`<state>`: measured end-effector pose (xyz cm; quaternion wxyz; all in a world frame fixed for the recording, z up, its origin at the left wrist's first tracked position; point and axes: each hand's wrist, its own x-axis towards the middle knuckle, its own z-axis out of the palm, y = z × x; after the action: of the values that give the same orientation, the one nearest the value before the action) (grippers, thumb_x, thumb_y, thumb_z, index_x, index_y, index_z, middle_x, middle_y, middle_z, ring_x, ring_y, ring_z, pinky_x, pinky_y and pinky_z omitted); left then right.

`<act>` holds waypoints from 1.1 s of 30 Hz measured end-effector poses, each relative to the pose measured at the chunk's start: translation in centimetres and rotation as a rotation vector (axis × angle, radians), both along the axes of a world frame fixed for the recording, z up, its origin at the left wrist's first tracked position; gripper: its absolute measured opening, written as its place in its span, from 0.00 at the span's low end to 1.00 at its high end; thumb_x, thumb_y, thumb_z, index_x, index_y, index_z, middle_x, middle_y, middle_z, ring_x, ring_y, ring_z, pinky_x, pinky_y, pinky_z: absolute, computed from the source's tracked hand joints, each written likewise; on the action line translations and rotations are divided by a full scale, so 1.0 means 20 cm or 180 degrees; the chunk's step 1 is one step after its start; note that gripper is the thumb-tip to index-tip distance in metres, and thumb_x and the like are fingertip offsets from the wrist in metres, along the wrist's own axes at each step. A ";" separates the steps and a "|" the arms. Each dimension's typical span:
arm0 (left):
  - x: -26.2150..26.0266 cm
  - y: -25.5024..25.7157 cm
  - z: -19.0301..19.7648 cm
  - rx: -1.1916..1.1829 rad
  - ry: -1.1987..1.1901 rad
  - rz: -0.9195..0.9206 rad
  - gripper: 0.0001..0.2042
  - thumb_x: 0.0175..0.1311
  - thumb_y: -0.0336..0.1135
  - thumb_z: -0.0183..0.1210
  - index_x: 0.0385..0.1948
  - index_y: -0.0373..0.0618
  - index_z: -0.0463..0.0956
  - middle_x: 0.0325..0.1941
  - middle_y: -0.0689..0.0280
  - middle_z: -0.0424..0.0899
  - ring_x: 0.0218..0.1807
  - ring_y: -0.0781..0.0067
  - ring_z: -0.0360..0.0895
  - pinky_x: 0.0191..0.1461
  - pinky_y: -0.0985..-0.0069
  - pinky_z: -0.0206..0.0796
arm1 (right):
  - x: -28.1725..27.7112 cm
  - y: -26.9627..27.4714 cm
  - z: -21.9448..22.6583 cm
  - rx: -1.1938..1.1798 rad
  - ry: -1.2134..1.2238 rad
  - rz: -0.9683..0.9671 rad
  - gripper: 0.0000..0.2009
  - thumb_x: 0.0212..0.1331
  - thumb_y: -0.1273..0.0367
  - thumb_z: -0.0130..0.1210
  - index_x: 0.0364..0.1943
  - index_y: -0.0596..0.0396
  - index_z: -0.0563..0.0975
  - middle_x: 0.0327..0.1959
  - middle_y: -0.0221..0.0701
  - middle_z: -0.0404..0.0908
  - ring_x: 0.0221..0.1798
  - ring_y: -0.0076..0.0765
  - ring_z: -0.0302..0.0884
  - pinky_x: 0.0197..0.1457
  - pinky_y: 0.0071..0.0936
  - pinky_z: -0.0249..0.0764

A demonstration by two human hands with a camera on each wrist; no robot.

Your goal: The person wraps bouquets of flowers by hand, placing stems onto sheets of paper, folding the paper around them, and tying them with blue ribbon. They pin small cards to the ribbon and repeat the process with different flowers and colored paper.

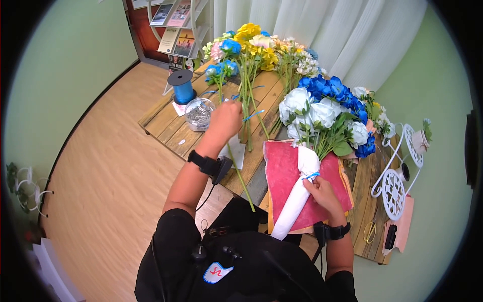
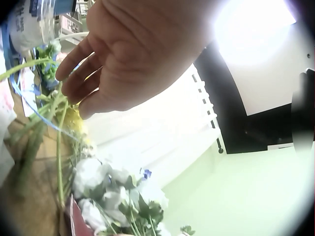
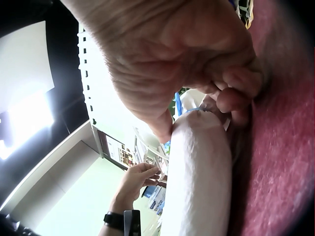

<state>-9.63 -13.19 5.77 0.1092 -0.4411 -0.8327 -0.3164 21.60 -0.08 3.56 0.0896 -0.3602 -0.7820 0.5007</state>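
Note:
A bouquet of white and blue artificial flowers (image 1: 322, 111) lies with its stems in white wrapping (image 1: 294, 204), tied with blue ribbon (image 1: 311, 175). My right hand (image 1: 324, 195) grips the wrapping just below the tie; in the right wrist view the thumb (image 3: 161, 129) and fingers lie on opposite sides. My left hand (image 1: 226, 121) hovers over loose green stems (image 1: 247, 105), beside a clear tub of metal pins (image 1: 199, 115). Its fingers (image 2: 74, 61) curve loosely, with nothing seen held in them. A blue ribbon strip (image 2: 42, 118) runs below those fingers.
A blue ribbon spool (image 1: 183, 89) stands behind the tub. Yellow, blue and pink flowers (image 1: 249, 38) lie at the back. Red cloth (image 1: 282, 171) lies under the bouquet. On the right are a white metal stand (image 1: 393, 194) and yellow-handled scissors (image 1: 370, 232).

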 end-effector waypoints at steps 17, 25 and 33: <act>-0.02 -0.02 -0.03 -0.1751 -0.0160 -0.0815 0.19 0.35 0.38 0.67 0.33 0.44 0.78 0.38 0.54 0.77 0.40 0.51 0.75 0.44 0.63 0.68 | 0.01 -0.02 0.03 0.0231 -0.0115 0.0065 0.31 0.48 0.50 0.58 0.43 0.68 0.72 0.37 0.47 0.78 0.41 0.44 0.78 0.44 0.34 0.72; -0.10 -0.01 -0.08 -0.1748 -0.0202 -0.0897 0.13 0.35 0.36 0.65 0.25 0.43 0.78 0.38 0.53 0.77 0.36 0.56 0.76 0.40 0.65 0.68 | 0.00 -0.02 0.05 0.0427 -0.0370 0.0088 0.30 0.47 0.49 0.58 0.42 0.66 0.73 0.37 0.48 0.79 0.41 0.47 0.78 0.44 0.35 0.72; -0.22 0.00 -0.18 -0.1452 -0.0463 -0.1296 0.05 0.39 0.29 0.61 0.18 0.40 0.75 0.23 0.57 0.76 0.27 0.60 0.74 0.31 0.69 0.66 | 0.00 -0.04 0.04 0.0130 0.0084 0.0155 0.23 0.52 0.57 0.58 0.41 0.66 0.73 0.34 0.40 0.79 0.36 0.33 0.78 0.39 0.27 0.72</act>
<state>-14.11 -13.17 2.12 -0.1180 -0.5881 -0.7824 -0.1675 21.52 -0.89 4.38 0.0951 -0.3325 -0.7994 0.4913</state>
